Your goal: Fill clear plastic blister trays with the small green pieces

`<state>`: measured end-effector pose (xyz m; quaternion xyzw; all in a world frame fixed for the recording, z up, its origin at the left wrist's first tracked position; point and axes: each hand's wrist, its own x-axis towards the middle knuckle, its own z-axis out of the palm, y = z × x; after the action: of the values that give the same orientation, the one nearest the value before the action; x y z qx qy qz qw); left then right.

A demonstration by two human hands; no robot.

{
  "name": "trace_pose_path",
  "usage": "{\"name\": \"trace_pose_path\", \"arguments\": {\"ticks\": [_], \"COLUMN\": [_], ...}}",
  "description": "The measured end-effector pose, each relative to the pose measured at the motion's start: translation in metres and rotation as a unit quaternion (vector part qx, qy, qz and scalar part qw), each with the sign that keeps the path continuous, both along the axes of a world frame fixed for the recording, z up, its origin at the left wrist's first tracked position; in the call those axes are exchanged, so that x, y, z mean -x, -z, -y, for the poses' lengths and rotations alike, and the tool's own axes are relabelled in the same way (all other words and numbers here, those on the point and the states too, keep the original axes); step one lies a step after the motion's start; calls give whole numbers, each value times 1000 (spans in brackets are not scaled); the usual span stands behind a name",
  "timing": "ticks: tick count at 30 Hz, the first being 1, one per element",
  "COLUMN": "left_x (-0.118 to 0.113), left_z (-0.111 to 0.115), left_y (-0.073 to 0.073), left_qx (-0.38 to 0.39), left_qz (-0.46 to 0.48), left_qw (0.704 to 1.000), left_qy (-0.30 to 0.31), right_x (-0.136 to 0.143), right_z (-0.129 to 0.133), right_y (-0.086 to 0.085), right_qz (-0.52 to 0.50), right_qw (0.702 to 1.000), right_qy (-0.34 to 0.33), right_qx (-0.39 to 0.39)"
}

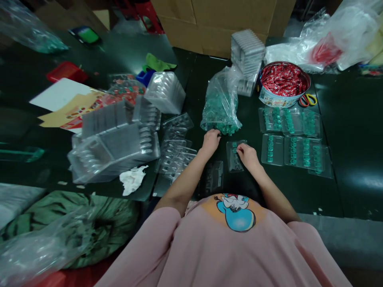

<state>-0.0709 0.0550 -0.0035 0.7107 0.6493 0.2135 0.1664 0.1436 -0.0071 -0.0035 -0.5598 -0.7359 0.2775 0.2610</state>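
My left hand [211, 141] is at the mouth of a clear plastic bag [221, 97] full of small green pieces [227, 128]; its fingers are bent together by the loose pieces, and what they hold is hidden. A small clear tray [232, 161] lies in front of me with a green piece near its top. At that tray's upper right, my right hand [247, 154] has its fingertips pinched over a slot, on something too small to make out. Another clear tray [214, 175] lies near the table edge, left of the first.
Green-filled trays [272, 149] lie at the right, below a round tin [284, 81] of red packets and scissors [308, 100]. Stacked clear trays [113, 139], loose trays [176, 159] and crumpled tissue [132, 179] are at the left. A cardboard box [221, 24] stands behind.
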Motion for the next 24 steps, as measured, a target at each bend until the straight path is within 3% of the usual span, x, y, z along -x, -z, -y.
{"name": "trace_pose_path", "arguments": {"ticks": [3, 9, 15, 18, 21, 24], "left_x": [-1, -4, -9, -10, -15, -24], "left_z": [5, 27, 13, 9, 18, 37], "left_y": [3, 5, 9, 10, 6, -3], "left_qx": [18, 4, -8, -1, 22, 78], "left_qz": [-10, 71, 66, 111, 265, 431], "left_qw": [1000, 996, 998, 994, 962, 896], "left_qy": [-12, -55, 11, -13, -69, -77], "right_x": [-1, 3, 13, 10, 7, 11], "right_z": [0, -6, -9, -7, -6, -7], "right_y": [-3, -7, -6, -6, -9, -14], "right_qz": [-31, -102, -92, -104, -142, -192], "right_qw": [999, 994, 994, 993, 989, 981], "right_qy": [0, -15, -27, -22, -8, 8], "right_qx": [-16, -33, -53, -50, -34, -14]}}
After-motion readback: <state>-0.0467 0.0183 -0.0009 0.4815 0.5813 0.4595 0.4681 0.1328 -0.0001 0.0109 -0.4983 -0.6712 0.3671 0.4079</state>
